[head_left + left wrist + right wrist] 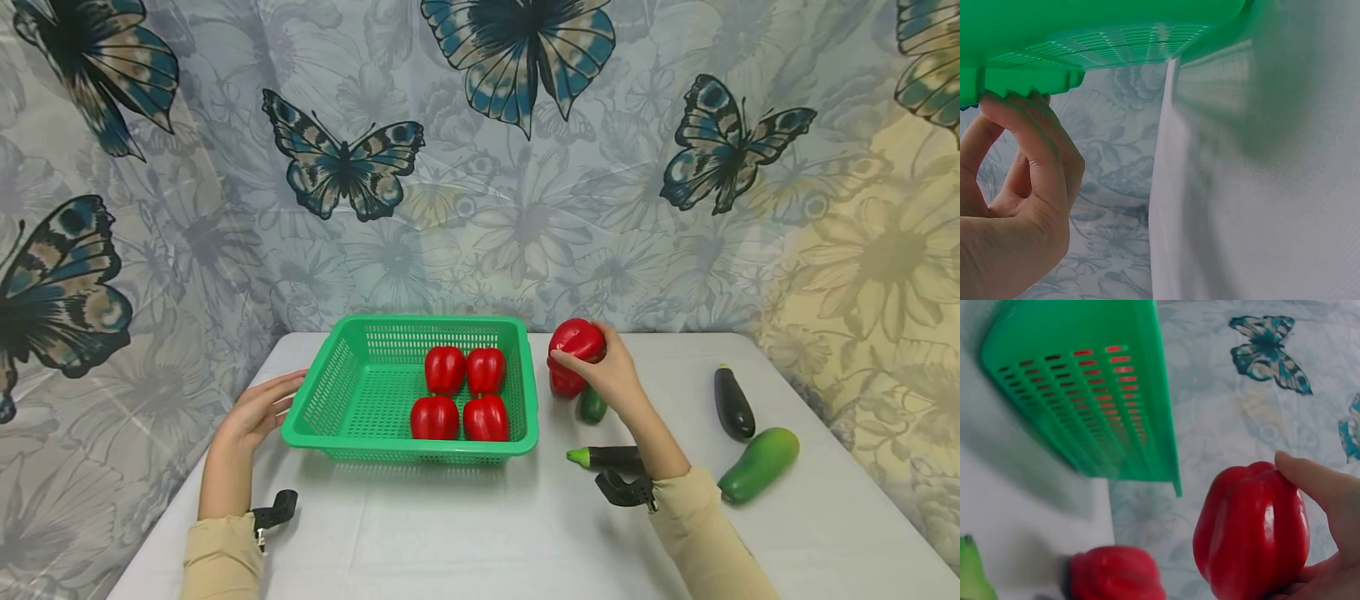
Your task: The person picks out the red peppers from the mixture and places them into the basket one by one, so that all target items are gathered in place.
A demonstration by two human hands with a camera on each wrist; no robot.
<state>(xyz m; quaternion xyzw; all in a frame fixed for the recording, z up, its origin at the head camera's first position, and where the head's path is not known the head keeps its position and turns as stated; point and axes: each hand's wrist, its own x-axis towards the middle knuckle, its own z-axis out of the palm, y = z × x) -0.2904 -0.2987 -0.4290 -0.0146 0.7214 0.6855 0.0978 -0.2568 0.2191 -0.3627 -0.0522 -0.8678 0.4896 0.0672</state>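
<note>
My right hand (617, 371) grips a glossy red bell pepper (581, 336), raised to the right of the green plastic basket (412, 445). Thumb and fingers lie around its sides in the right wrist view. Another red bell pepper (1116, 575) rests on the table under it, partly hidden in the head view. Inside the basket, toward its right, sit several red bell peppers (445, 371). At the basket's left side is my left hand (258, 408), its gently bent fingertips touching the rim (1029, 80) from outside.
A small dark green cucumber (592, 407) lies near the right hand. Below the right forearm is a dark eggplant (611, 457) with a green tip. Farther right are another eggplant (733, 406) and a long green vegetable (761, 465). A butterfly-print cloth (525, 233) hangs behind the white table.
</note>
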